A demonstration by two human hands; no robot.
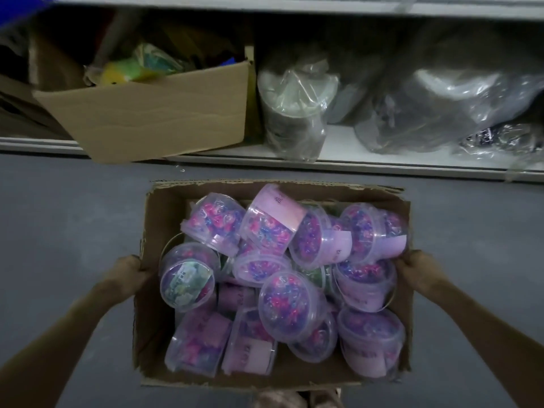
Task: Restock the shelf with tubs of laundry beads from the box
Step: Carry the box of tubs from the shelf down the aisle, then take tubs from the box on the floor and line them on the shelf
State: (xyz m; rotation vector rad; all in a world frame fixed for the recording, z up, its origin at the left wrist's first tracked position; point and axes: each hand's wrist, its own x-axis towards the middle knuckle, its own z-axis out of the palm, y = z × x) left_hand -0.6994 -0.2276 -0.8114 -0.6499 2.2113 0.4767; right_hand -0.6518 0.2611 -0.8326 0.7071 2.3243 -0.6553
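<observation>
An open cardboard box [153,313] sits in front of me above the grey floor, filled with several clear tubs of pink and purple laundry beads [290,304] lying jumbled, some on their sides with lilac labels. My left hand [129,269] grips the box's left wall near its top edge. On the opposite side, my right hand [418,267] grips the right wall. The white shelf [382,160] runs across the view just beyond the box.
On the shelf stands a tilted brown carton [153,113] with packaged goods at the left. Beside it are a plastic-wrapped cylinder [294,113] and bagged dark items [441,107]. Grey floor [64,216] lies around the box. An upper shelf edge [323,4] spans the top.
</observation>
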